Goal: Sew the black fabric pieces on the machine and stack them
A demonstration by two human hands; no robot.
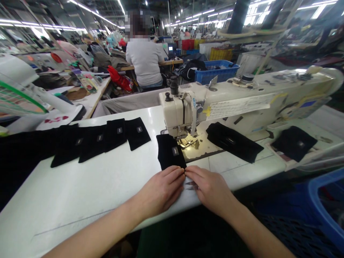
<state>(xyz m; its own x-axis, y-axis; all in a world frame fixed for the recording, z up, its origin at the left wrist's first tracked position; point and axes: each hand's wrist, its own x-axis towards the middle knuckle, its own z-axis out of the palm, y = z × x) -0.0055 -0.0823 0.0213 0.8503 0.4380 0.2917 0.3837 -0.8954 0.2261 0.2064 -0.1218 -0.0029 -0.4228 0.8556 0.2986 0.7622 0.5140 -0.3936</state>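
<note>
A black fabric piece (170, 151) with a small label lies on the white table (88, 193), just left of the sewing machine's needle. My left hand (161, 190) rests flat at the piece's near edge, its fingertips touching the cloth. My right hand (211, 188) lies beside it, fingertips meeting the left ones at the fabric's near right corner; something small and thin, perhaps snips, shows under its fingers. The cream sewing machine (242, 104) stands behind, with its metal needle plate (195, 147) right of the piece.
A row of overlapping black labelled pieces (99, 141) lies to the left. More black pieces sit right of the needle (233, 141) and on a side shelf (294, 142). A blue crate (326, 200) stands at lower right. A person (145, 59) sits with their back to me.
</note>
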